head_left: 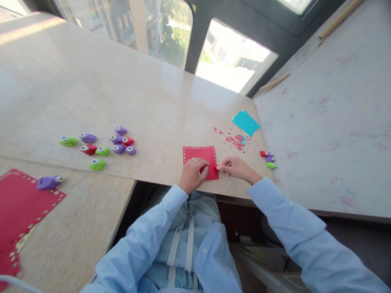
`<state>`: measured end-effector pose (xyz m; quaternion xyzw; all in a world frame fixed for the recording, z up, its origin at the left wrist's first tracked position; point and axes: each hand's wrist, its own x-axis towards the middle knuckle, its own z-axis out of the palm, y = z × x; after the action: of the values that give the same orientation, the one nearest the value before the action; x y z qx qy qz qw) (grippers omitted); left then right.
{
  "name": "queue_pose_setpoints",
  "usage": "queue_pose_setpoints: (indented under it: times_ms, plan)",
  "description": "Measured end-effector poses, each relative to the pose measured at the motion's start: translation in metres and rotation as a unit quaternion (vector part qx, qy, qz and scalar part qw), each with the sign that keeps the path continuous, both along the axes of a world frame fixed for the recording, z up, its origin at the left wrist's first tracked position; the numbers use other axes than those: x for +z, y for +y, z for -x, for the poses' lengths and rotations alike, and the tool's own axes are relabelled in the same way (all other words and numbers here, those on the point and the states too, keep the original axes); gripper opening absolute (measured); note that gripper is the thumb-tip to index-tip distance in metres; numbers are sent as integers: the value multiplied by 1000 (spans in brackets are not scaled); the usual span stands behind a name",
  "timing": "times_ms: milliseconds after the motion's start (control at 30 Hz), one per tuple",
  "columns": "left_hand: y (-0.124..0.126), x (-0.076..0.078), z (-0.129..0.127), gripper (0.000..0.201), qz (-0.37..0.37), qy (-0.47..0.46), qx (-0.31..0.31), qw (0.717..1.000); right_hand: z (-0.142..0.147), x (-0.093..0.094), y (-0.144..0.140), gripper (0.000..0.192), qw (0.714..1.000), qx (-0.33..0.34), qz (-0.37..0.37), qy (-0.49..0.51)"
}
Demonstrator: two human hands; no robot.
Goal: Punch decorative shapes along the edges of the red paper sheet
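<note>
The marble table (pixel 128 97) under you is the biggest thing here, with a dark gap below its near edge, just behind your hands. On the lower counter to your left lies a large red sheet (pixel 21 203) with punched edges and a purple punch (pixel 49 182) resting on it. Farther along the table, well apart from your hands, a loose cluster of punches (pixel 105 146) in green, purple and red sits idle. In front of you lies the red square sheet (pixel 200 159), its border already dotted with holes, close to the table's near edge. Your left hand (pixel 193 174) rests on its near edge, fingers curled down, pressing or pinching the sheet; how tightly, you cannot tell from here. Your right hand (pixel 236 167) has its fingertips drawn together around a small red punch (pixel 216 167) at the sheet's right corner. Beyond it lie a turquoise sheet (pixel 246 122), scattered red punch-outs (pixel 235 141) and three small punches (pixel 269 159) near your right wrist. The risks, as I judge them: the sheet can slip under uneven pressure and spoil the hole spacing, your right sleeve can sweep the three punches off the table's edge, and the sheet can slide into the gap.
</note>
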<state>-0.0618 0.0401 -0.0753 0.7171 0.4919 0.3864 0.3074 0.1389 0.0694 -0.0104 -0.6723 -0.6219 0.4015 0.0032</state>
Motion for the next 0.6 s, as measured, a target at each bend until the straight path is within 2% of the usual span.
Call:
queue_pose_setpoints:
  times_ms: [133,200,300,600]
  plan:
    - [0,0,0,16,4,9,6,1000,-5,-6,-16,44,993,22,-86,75]
    - [0,-1,0,16,3,13,8,1000,-3,-9,-21,46,989,60,-121,56]
    - [0,-2,0,16,-8,20,12,1000,-1,-14,-25,35,979,112,-172,13]
    - [0,0,0,15,-9,20,12,1000,-9,-24,-26,26,960,152,-236,-22]
